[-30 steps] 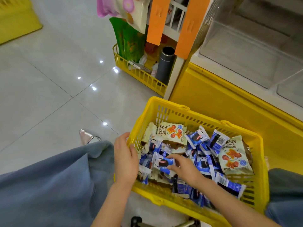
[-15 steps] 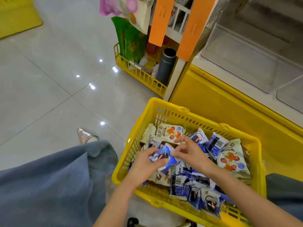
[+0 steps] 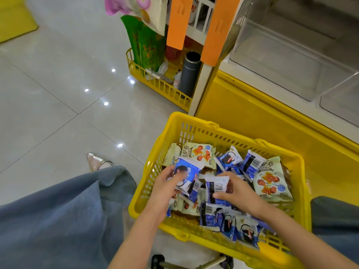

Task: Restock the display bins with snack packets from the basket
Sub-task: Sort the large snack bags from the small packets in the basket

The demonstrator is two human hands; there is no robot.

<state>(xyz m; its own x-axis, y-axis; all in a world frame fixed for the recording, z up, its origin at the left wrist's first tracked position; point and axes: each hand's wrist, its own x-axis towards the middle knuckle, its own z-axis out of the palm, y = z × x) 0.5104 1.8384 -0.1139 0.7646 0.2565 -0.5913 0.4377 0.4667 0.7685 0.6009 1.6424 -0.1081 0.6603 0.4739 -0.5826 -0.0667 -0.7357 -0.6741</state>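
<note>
Item, bottom edge: dark wheeled frame (image 3: 158, 260), cut off by the picture's edge, kind not legible; both forearms enter here, elbows out of view.

Item: denim legs (image 3: 58, 216), 1 on each side of the basket, the right one mostly cut off; 1 pointed pale shoe (image 3: 95, 161) shows past the left hem, its heel hidden by cloth.

Item: yellow basket (image 3: 194, 121) on the tiled floor (image 3: 48, 94), between the knees; near rim partly hidden by the forearms.

Item: left hand (image 3: 165, 184), inside the basket at its left side; fingers curled round a blue packet (image 3: 187, 170), cookie print up; another packet edge shows beneath it, count cannot be told.

Item: right hand (image 3: 236, 193), just beside the left; thumb and fingers pinch a barcode packet (image 3: 215, 188), back face up, low over the heap.

Item: loose packets (image 3: 229, 218), blue and pale green, cover the basket bottom; many overlap, total cannot be told; 1 large pale green packet (image 3: 272, 181) lies against the right wall.

Item, beyond: yellow cabinet (image 3: 252, 117); clear display bins (image 3: 281, 51) on top, cut off at the right edge, interiors blurred by glare.

Item, far left: yellow wire rack (image 3: 161, 86) holding a grey flask (image 3: 189, 74) and a green bag (image 3: 143, 43); 2 orange strips (image 3: 177, 22) hang in front.

Change: 0.5 s ago both hands met on 1 blue packet; now each holds its own; 1.0 s ago the left hand rested on the basket rim.
</note>
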